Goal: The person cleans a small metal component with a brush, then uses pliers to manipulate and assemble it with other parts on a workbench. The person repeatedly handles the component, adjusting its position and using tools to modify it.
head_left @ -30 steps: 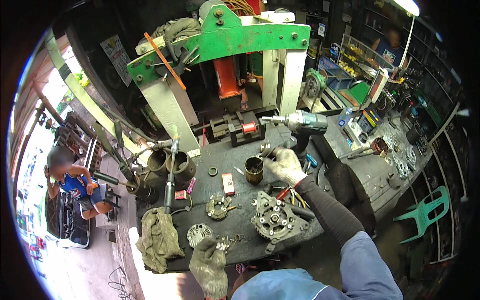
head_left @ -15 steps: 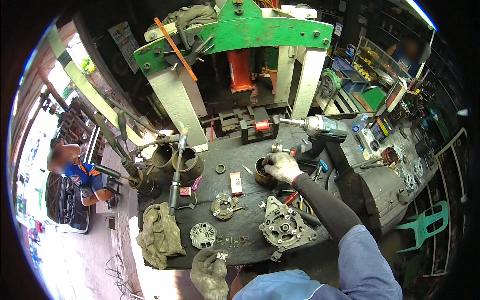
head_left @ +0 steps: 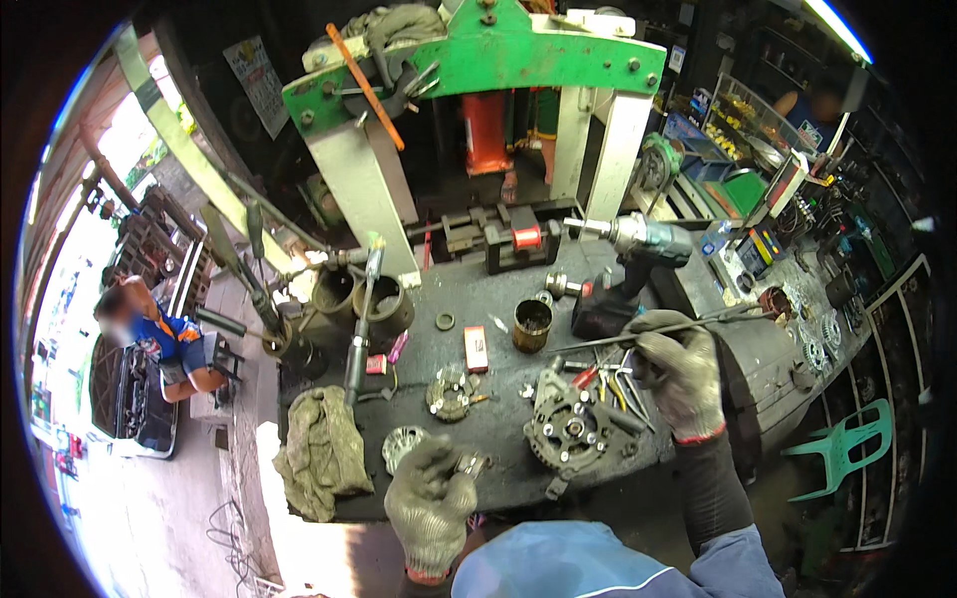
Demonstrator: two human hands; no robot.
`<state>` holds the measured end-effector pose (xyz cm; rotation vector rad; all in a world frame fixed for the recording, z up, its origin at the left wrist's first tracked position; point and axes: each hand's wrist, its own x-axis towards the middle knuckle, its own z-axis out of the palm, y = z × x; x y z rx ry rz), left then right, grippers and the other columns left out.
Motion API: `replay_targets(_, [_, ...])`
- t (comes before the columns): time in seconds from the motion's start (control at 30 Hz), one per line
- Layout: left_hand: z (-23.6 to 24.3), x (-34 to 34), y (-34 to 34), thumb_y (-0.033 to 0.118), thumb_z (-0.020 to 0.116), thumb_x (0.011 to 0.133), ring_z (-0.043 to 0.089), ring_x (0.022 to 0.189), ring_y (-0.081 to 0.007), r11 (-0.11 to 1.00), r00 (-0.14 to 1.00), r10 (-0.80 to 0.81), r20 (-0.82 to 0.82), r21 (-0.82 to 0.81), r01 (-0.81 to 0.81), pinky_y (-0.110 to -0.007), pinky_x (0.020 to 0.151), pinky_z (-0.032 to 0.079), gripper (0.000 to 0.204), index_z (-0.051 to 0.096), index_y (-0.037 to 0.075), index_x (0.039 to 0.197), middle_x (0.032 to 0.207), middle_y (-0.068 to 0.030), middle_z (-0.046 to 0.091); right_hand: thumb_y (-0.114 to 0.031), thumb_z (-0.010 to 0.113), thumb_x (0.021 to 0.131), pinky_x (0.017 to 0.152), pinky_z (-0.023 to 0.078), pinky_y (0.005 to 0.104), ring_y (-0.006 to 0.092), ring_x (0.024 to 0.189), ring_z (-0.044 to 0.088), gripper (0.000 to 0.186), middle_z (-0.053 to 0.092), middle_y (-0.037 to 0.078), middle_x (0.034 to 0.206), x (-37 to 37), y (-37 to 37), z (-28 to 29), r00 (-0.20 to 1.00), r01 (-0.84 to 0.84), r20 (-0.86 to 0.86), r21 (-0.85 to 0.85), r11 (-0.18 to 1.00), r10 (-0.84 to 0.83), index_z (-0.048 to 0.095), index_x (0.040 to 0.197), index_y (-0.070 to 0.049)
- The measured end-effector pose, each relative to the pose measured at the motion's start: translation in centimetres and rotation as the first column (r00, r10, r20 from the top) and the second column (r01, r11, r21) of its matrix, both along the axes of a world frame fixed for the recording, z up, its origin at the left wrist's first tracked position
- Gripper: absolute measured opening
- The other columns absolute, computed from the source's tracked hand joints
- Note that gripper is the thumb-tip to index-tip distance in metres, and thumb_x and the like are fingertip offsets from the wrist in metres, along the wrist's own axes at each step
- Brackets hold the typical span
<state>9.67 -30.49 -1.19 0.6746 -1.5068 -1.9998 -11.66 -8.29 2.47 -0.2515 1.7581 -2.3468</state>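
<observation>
My left hand (head_left: 431,503), in a grey knit glove, pinches a small metal piece (head_left: 474,464) over the front of the bench. Beside it is a round slotted metal cover (head_left: 401,447), partly hidden by the glove. My gloved right hand (head_left: 680,371) is closed on a long thin dark rod (head_left: 598,343), its thin end pointing left, past a brown tin can (head_left: 532,327). The rod's other end merges with dark shapes behind it. Between my hands lies an alternator housing (head_left: 573,427). Left of it sits a round alternator part (head_left: 449,397).
A cordless impact wrench (head_left: 638,261) stands behind my right hand, and pliers (head_left: 623,389) lie below it. A small box (head_left: 476,350), a ring (head_left: 445,322) and a crumpled rag (head_left: 324,453) are on the bench. A green-topped press frame (head_left: 538,65) rises behind.
My right hand has left the tin can, moved right and nearer, and now holds the rod. My left hand has risen over the bench edge with its small piece. The view has shifted slightly.
</observation>
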Motion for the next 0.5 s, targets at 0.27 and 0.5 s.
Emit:
replay_targets(0.27, [1.8,0.2,-0.2,-0.014,0.072,0.091,0.076,0.108,-0.0212,0.941,0.933,-0.337,-0.127,-0.04,0.335,-0.033,0.092,0.065,0.052,0.057,-0.007,0.14,0.117,-0.0205,0.078,-0.003,0.078,0.08,0.06,0.059,0.0321,0.0244,0.077,0.072,0.025,0.075,0.021,0.097,8.9,1.3,1.3,0.968,-0.247,-0.117,-0.255,0.935,0.223,0.075,0.104,0.002])
replay_targets(0.5, [2.3,1.6,-0.5,-0.015,0.072,0.089,0.076,0.108,-0.0208,0.921,0.911,-0.39,-0.131,-0.066,0.385,-0.035,0.095,0.064,0.055,0.056,-0.006,0.141,0.116,-0.0206,0.078,-0.003,0.09,0.076,0.069,0.065,0.0371,0.0263,0.086,0.077,0.032,0.078,0.023,0.109,11.4,0.9,1.5,0.97,-0.24,-0.082,-0.185,0.953,0.229,0.077,0.104,0.004])
